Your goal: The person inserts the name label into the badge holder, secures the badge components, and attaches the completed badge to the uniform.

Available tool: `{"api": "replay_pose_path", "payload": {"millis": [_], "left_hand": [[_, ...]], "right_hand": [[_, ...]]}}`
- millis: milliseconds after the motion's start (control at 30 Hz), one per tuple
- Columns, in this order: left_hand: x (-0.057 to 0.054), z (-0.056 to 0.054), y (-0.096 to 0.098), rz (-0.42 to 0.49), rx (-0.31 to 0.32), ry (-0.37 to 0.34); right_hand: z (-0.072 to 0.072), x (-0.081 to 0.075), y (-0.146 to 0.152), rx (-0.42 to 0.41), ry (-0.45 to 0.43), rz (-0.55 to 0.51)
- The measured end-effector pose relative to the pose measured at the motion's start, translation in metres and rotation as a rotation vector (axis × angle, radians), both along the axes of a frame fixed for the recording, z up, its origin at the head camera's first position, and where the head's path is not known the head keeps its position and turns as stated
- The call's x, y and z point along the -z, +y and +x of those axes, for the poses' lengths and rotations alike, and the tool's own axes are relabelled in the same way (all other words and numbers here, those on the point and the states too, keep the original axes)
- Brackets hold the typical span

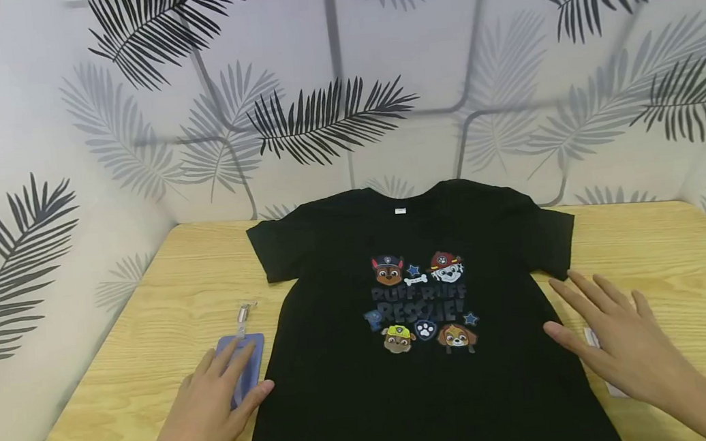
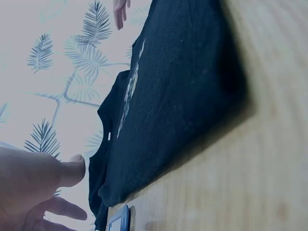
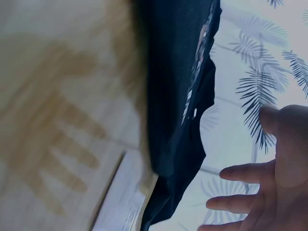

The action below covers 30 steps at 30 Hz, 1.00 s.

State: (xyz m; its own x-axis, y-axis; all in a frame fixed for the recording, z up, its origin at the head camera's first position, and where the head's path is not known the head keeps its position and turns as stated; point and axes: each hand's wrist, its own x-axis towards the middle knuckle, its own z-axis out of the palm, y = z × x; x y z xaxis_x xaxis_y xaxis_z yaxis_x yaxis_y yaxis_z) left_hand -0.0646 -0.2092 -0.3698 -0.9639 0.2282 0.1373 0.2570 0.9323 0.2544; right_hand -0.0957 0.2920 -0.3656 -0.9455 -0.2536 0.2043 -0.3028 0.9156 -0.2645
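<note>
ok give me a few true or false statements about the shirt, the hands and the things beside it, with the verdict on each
1. The black t-shirt lies on the wooden table with its printed side up. True.
2. The t-shirt's collar is at the end nearest the person. False: it is at the far end, towards the leaf-patterned backdrop.
3. In the head view, the left hand partly covers the blue badge holder. True.
4. The right hand is pinching a sleeve. False: its fingers are spread and hold nothing.
5. In the head view, a white item is partly hidden by the right hand. True.
</note>
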Motion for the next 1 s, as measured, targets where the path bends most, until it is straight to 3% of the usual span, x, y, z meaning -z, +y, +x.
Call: {"api": "replay_pose_path", "payload": {"millis": [167,300,567,867,1000], "left_hand": [[0.005,0.006,-0.007,0.016,-0.014,-0.013],[0.010,0.011,-0.013,0.017,-0.031,-0.017],[0.020,0.018,-0.019,-0.008,-0.067,-0.062],[0.023,0.023,-0.024,0.003,-0.045,-0.014],[0.024,0.022,-0.025,0.021,-0.015,0.028]], "right_hand": [[-0.005,-0.003,-0.013,-0.127,0.087,-0.077],[-0.009,-0.005,-0.029,-0.195,0.127,-0.081],[-0.017,-0.016,-0.062,-0.225,0.058,-0.039],[-0.022,-0.024,-0.095,-0.277,0.043,-0.024],[-0.021,-0.029,-0.111,-0.300,-0.020,-0.074]]}}
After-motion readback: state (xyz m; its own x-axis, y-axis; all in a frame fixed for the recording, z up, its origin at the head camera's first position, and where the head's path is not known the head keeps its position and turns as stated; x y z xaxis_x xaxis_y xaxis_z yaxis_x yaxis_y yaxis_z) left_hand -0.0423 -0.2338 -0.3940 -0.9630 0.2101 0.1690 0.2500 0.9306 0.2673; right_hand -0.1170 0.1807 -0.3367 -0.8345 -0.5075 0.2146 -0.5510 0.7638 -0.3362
